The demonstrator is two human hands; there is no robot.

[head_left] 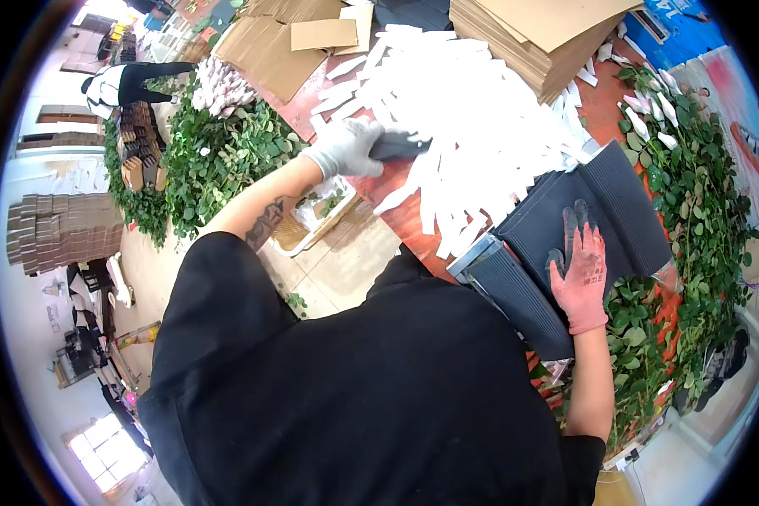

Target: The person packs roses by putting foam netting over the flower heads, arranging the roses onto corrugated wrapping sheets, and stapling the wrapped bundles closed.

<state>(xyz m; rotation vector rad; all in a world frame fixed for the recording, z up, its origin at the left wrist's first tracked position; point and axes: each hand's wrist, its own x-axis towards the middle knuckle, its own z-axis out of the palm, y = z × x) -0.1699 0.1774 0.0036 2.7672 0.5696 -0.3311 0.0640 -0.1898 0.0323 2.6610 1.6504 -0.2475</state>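
Note:
My left hand (348, 149), in a white glove with dark grey fingertips, lies at the left edge of a large heap of white strips (464, 118); its fingers are pressed around something dark that I cannot make out clearly. On the right, my right hand (580, 268), in a pink glove with grey fingertips, rests with fingers spread on a black ribbed tray-like holder (523, 291). That holder stands on the red table (409, 228), beside the lower right of the heap.
Cardboard sheets (540, 42) are stacked beyond the heap. Leafy stems with pale buds (700, 194) lie at the right, and more greenery (228, 143) is at the left. A yellow basket (312, 232) stands below the table edge. A person (131, 84) bends at the far left.

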